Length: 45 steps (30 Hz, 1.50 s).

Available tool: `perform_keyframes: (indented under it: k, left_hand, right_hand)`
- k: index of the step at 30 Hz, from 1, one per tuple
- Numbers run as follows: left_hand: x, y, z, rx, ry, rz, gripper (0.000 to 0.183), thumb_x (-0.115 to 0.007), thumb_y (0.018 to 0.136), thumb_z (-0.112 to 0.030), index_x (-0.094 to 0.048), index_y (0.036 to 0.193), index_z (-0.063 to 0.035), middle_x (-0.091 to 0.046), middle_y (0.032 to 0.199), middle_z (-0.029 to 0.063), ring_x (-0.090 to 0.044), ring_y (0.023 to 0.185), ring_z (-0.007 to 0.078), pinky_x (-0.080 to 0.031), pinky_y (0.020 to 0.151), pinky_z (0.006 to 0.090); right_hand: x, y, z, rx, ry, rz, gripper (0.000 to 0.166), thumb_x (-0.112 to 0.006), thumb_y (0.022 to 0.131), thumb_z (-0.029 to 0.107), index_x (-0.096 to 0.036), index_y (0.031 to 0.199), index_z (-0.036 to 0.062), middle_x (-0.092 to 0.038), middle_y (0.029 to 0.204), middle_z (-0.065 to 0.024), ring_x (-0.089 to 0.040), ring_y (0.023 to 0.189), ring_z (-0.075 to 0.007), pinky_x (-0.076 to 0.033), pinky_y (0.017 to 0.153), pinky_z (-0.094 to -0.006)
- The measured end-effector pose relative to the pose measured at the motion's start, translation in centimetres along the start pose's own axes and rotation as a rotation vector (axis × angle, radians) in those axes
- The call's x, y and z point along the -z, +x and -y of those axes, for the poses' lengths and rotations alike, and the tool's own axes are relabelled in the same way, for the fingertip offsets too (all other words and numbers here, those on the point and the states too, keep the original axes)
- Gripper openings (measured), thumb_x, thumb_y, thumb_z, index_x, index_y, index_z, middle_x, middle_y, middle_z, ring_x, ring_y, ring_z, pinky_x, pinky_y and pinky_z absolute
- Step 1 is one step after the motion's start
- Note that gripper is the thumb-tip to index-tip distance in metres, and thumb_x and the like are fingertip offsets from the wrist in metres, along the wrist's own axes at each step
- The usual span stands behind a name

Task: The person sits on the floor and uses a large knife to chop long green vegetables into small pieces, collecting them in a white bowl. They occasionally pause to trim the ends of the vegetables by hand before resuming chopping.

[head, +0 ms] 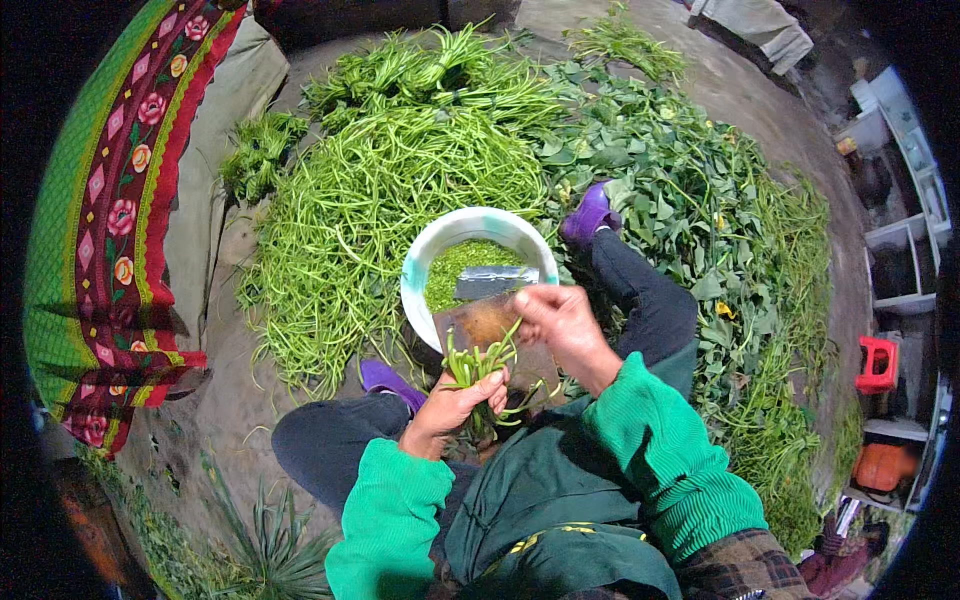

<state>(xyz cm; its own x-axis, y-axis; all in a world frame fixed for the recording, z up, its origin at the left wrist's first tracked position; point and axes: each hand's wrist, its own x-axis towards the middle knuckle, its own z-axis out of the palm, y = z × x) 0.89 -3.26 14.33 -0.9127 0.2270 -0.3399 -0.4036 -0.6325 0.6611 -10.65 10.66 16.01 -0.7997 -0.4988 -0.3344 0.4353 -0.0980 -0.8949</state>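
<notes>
A bunch of green stems [474, 363] is clasped in my left hand [454, 409], their ends pointing up and away from me. My right hand [566, 326], just to its right, pinches a single thin stem at its fingertips. Beyond both hands stands a round white tub [417, 274] with pale green patches, holding finely chopped greens [469, 259]. A brown wooden board [480, 319] leans over the near rim. On the board's far end, above the chopped greens, lies a flat dark metal blade [491, 283]; its handle cannot be made out.
Loose stems [360, 202] heap left of and behind the tub, with tied bundles [427, 71] beyond. Leafy vines [660, 165] spread to the right. A floral cloth [112, 202] hangs at left; a red plastic stool [876, 365] stands far right. Cut palm-like leaves [274, 551] lie at lower left.
</notes>
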Motion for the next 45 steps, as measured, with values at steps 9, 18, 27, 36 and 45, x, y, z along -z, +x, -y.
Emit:
perform_keyframes:
  k: [9,18,27,36,45]
  left_hand:
    - [1.7,0.4,1.5,-0.003,-0.210,-0.305,0.020,-0.052,0.088,-0.023,-0.050,0.095,-0.0045,-0.043,0.066,-0.0014,-0.043,0.060,0.0115,-0.040,0.057,0.0258]
    - [1.6,0.6,0.6,-0.099,-0.288,-0.362,0.024,-0.051,0.088,-0.028,-0.052,0.097,-0.0062,-0.054,0.079,0.0028,-0.053,0.069,0.0128,-0.046,0.060,0.0256]
    - [2.6,0.7,0.4,-0.357,-0.393,-0.576,0.028,-0.051,0.088,-0.013,-0.046,0.114,-0.0044,-0.057,0.105,0.0058,-0.056,0.093,0.0179,-0.047,0.073,0.0275]
    - [2.8,-0.7,-1.4,-0.236,-0.330,-0.293,0.022,-0.050,0.089,-0.025,-0.050,0.092,-0.0029,-0.040,0.068,-0.0007,-0.041,0.063,0.0124,-0.036,0.061,0.0258]
    - [3.6,-1.2,-3.8,-0.142,0.329,-0.159,0.011,-0.053,0.084,-0.006,-0.056,0.095,-0.0036,-0.054,0.074,0.0006,-0.052,0.064,0.0103,-0.044,0.057,0.0261]
  right_hand:
    - [1.2,-0.4,4.3,0.319,0.023,-0.311,0.020,-0.053,0.087,0.016,-0.060,0.087,-0.0033,-0.061,0.070,-0.0064,-0.058,0.063,-0.0117,-0.048,0.060,-0.0249]
    - [-1.5,-5.3,-1.9,0.409,-0.464,0.282,0.013,-0.059,0.072,-0.002,-0.062,0.085,-0.0021,-0.061,0.087,-0.0110,-0.060,0.083,-0.0226,-0.048,0.074,-0.0305]
    - [-1.5,-5.4,-3.5,0.550,-0.699,0.385,0.020,-0.060,0.066,-0.004,-0.060,0.086,0.0000,-0.060,0.093,-0.0107,-0.060,0.085,-0.0264,-0.049,0.074,-0.0322]
    - [0.6,-3.9,-2.7,0.278,-0.613,0.419,0.022,-0.058,0.074,-0.001,-0.060,0.096,-0.0021,-0.061,0.098,-0.0114,-0.058,0.090,-0.0180,-0.046,0.079,-0.0292]
    - [-5.8,2.4,0.9,0.138,-0.319,0.500,0.056,-0.046,0.090,0.032,-0.028,0.132,-0.0007,-0.051,0.118,-0.0135,-0.050,0.105,-0.0189,-0.040,0.090,-0.0329]
